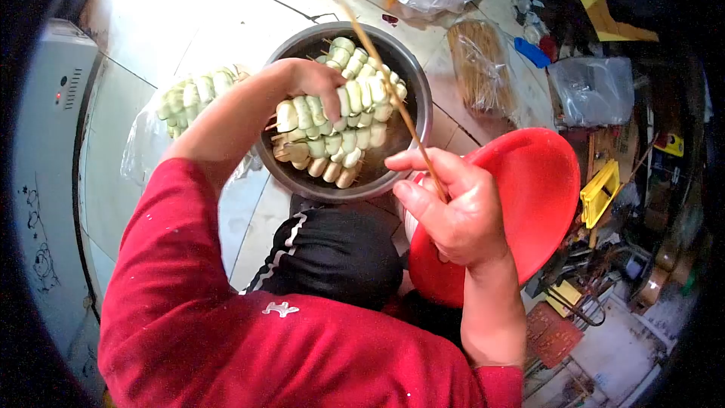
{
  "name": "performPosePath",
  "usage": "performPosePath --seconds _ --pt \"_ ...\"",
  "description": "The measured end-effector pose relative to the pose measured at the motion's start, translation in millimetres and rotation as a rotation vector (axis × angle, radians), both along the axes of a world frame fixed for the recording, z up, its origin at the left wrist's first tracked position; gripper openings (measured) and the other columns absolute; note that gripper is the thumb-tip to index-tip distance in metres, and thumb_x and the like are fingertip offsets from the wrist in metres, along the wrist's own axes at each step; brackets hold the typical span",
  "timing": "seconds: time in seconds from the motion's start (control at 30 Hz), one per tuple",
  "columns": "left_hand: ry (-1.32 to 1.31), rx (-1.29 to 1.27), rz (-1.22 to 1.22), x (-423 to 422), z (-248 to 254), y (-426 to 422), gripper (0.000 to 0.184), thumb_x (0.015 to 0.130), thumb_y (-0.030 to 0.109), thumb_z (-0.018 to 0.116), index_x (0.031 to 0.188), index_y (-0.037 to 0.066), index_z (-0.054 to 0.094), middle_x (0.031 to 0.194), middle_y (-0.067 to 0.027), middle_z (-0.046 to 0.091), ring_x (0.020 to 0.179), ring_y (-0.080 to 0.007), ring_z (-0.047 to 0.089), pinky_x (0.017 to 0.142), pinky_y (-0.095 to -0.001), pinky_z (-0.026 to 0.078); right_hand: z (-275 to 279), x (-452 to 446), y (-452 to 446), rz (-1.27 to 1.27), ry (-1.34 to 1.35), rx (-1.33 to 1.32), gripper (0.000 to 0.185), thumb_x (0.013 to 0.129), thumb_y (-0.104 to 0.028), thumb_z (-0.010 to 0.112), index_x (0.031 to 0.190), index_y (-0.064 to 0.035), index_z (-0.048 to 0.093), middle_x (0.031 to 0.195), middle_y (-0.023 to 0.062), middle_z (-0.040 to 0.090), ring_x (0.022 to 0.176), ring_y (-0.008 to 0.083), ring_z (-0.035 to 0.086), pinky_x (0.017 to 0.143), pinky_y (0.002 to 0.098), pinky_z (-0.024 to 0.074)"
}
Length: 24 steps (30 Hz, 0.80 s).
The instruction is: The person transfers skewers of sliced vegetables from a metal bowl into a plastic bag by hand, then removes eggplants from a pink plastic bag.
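A metal basin [421, 91] on the floor holds several skewers [370, 92] threaded with thick, pale green and whitish pieces, piled on each other. My left hand [313, 83] reaches over the basin's left side, its fingers closed around skewers on top of the pile; some fingertips are hidden. Between the thumb and fingers of my right hand [457, 204] is a thin bamboo stick [404, 117], slanting up and left across the basin's right part. No pieces show on that stick. Right beside and below this hand is a red plastic basin [540, 181].
More loaded skewers [198, 94] lie in a clear bag at the left. A bundle of bamboo sticks [477, 60] in plastic lies at the upper right, near a blue object [532, 53]. A white appliance [57, 159] stands at the left edge; clutter fills the far right.
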<state>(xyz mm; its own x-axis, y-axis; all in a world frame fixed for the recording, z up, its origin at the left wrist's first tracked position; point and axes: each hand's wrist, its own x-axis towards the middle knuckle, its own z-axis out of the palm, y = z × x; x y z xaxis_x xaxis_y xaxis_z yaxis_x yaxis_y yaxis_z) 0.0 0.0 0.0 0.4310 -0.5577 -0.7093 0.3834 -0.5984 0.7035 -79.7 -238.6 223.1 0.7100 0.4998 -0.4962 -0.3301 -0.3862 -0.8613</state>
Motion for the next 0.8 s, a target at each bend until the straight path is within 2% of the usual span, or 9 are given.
performPosePath --seconds 0.07,0.1,0.2,0.3,0.37,0.43,0.5,0.67,0.8 --pt "-0.245 0.142 -0.309 0.7 -15.6 -35.3 0.073 0.053 0.026 0.08 0.117 -0.002 0.057 0.109 -0.0189 0.063 0.103 -0.03 0.059 0.089 -0.0378 0.045 8.5 -8.3 -12.4 -0.061 0.005 -0.021 0.021 0.085 -0.004 0.059 0.104 0.0027 0.061 0.052 -0.0071 0.045 0.04 0.0006 0.035 0.039 0.0172 0.0244" --pt "-0.29 0.345 -0.505 33.4 -20.6 -37.5 0.089 0.055 0.034 0.077 0.13 -0.003 0.045 0.127 -0.022 0.052 0.118 -0.0328 0.05 0.097 -0.0402 0.041 -6.9 6.6 -3.9 -0.116 -0.005 0.002 0.021 0.084 -0.005 0.058 0.103 0.0043 0.06 0.053 -0.006 0.046 0.041 0.0008 0.035 0.037 0.0178 0.0242" --pt "-0.222 0.313 -0.637 31.5 -22.4 -57.9 0.08 0.057 0.032 0.075 0.127 0.0 0.05 0.118 -0.02 0.059 0.108 -0.0314 0.057 0.089 -0.04 0.046 -4.2 1.2 -22.1 -0.205 0.061 0.023 0.021 0.083 -0.003 0.061 0.104 0.0005 0.061 0.06 -0.0113 0.04 0.05 -0.0014 0.033 0.045 0.0161 0.0243" --pt "-0.3 0.34 -0.574 26.7 -18.4 -57.3 0.069 0.06 0.028 0.073 0.121 0.002 0.055 0.107 -0.0177 0.064 0.1 -0.0295 0.062 0.081 -0.0395 0.049 -1.0 -3.6 -33.8 -0.289 0.079 0.003 0.022 0.083 -0.006 0.061 0.105 0.0 0.061 0.06 -0.0094 0.046 0.047 -0.0007 0.035 0.043 0.0156 0.0255" --pt "-0.47 0.43 -0.353 19.6 -13.5 -50.9 0.063 0.061 0.026 0.07 0.118 0.003 0.055 0.102 -0.0162 0.065 0.098 -0.0285 0.062 0.079 -0.0394 0.05 -3.5 -7.7 -39.8 -0.322 0.063 0.009 0.023 0.084 -0.008 0.061 0.105 -0.0003 0.061 0.06 -0.0075 0.05 0.046 -0.0002 0.036 0.042 0.0154 0.0264" --pt "-0.629 0.387 -0.267 6.5 -18.1 -42.9 0.054 0.066 0.027 0.068 0.116 0.01 0.056 0.095 -0.0159 0.065 0.085 -0.0346 0.064 0.073 -0.0431 0.051 -3.7 -11.0 -40.1 -0.344 0.079 0.005 0.022 0.084 -0.008 0.061 0.104 0.0001 0.061 0.06 -0.0082 0.049 0.046 -0.0002 0.036 0.042 0.0154 0.026" --pt "-0.973 0.434 -0.029 -10.2 -12.9 -42.0 0.056 0.07 0.024 0.066 0.122 0.012 0.051 0.107 -0.0141 0.06 0.088 -0.0327 0.063 0.076 -0.0444 0.049 -5.0 -12.5 -40.9 -0.349 0.067 -0.016 0.023 0.084 -0.008 0.061 0.105 0.0003 0.061 0.059 -0.0084 0.048 0.046 0.0002 0.036 0.042 0.0155 0.0261" --pt "-0.972 0.475 0.01 -29.7 -19.4 -45.7 0.053 0.074 0.021 0.062 0.125 0.014 0.048 0.117 -0.0079 0.054 0.115 -0.0277 0.049 0.098 -0.0451 0.036 -10.6 -13.4 -42.9 -0.361 0.06 0.026 0.023 0.084 -0.007 0.061 0.105 0.0003 0.06 0.058 -0.008 0.047 0.046 0.0007 0.036 0.042 0.0156 0.0264" --pt "-0.988 0.445 0.31 -25.9 -51.5 -53.7 0.052 0.072 0.018 0.063 0.122 0.013 0.049 0.118 -0.0101 0.052 0.116 -0.031 0.047 0.098 -0.0516 0.033 -14.9 -17.6 -43.3 -0.389 0.067 0.012 0.02 0.083 -0.004 0.059 0.102 0.0001 0.06 0.058 -0.0069 0.047 0.046 0.0009 0.036 0.041 0.0162 0.0261"
